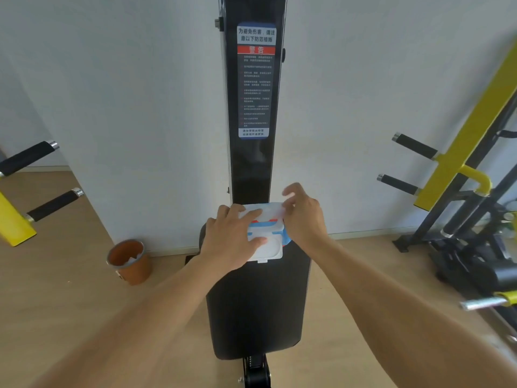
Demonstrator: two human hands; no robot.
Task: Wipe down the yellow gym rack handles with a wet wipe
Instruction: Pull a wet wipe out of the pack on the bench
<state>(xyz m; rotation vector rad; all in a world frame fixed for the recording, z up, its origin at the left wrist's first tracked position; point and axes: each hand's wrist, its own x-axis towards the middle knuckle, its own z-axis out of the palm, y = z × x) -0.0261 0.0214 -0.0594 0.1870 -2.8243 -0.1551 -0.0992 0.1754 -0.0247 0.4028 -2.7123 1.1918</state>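
Note:
A white and blue wet wipe pack [270, 239] lies on the black bench seat [257, 303], its flip lid open toward me. My left hand [232, 239] presses flat on the pack. My right hand [303, 217] is at the pack's far right edge, fingertips pinching at something white there, blurred. The yellow rack arm [470, 141] with two black grips [415, 145] stands to the right. Another yellow arm [14, 222] with black grips [53, 204] is at the left.
An orange bin [130, 260] with a crumpled wipe inside stands on the wooden floor to the left of the bench. The upright black backrest [254, 107] carries a warning label. Dark frame tubes and weight machinery [475, 247] fill the right side.

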